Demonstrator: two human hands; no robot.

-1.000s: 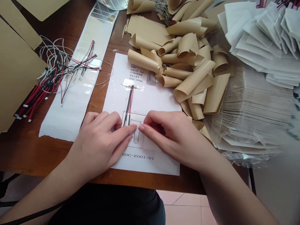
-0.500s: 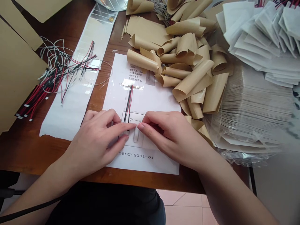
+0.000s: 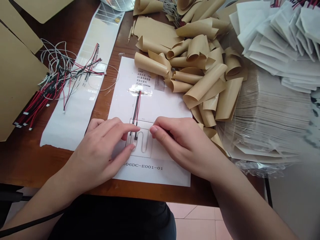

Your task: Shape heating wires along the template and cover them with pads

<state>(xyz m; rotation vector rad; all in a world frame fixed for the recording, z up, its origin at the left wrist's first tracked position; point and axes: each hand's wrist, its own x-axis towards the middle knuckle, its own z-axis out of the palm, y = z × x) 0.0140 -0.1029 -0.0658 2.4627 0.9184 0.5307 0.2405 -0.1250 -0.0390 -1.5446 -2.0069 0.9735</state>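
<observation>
1. So, your left hand (image 3: 105,151) lies spread and mostly flat on the white printed paper sheet (image 3: 160,106) at the desk's near edge. It isn't gripping anything. The index fingertip sits by the lower ends of the black-and-red wire pair (image 3: 137,108), and another fingertip presses down just left of the thin pale wire bent into a wavy loop (image 3: 143,144).
2. Your right hand (image 3: 183,146) is loosely curled, with its index fingertip down on the sheet at the loop's right end. The thumb is tucked under, so I can't tell if it's pinching anything.
3. That loop lies inside the square outline printed on the sheet, between your two hands. The wire pair runs up from it to a bit of clear tape (image 3: 140,90).
4. Off to the right there's a heap of curled brown paper strips (image 3: 202,66), then a stack of white sheets in clear plastic (image 3: 272,116).
5. On the left, a tangle of red, black and white wires (image 3: 56,78) lies on the brown wooden desk (image 3: 25,160).
</observation>
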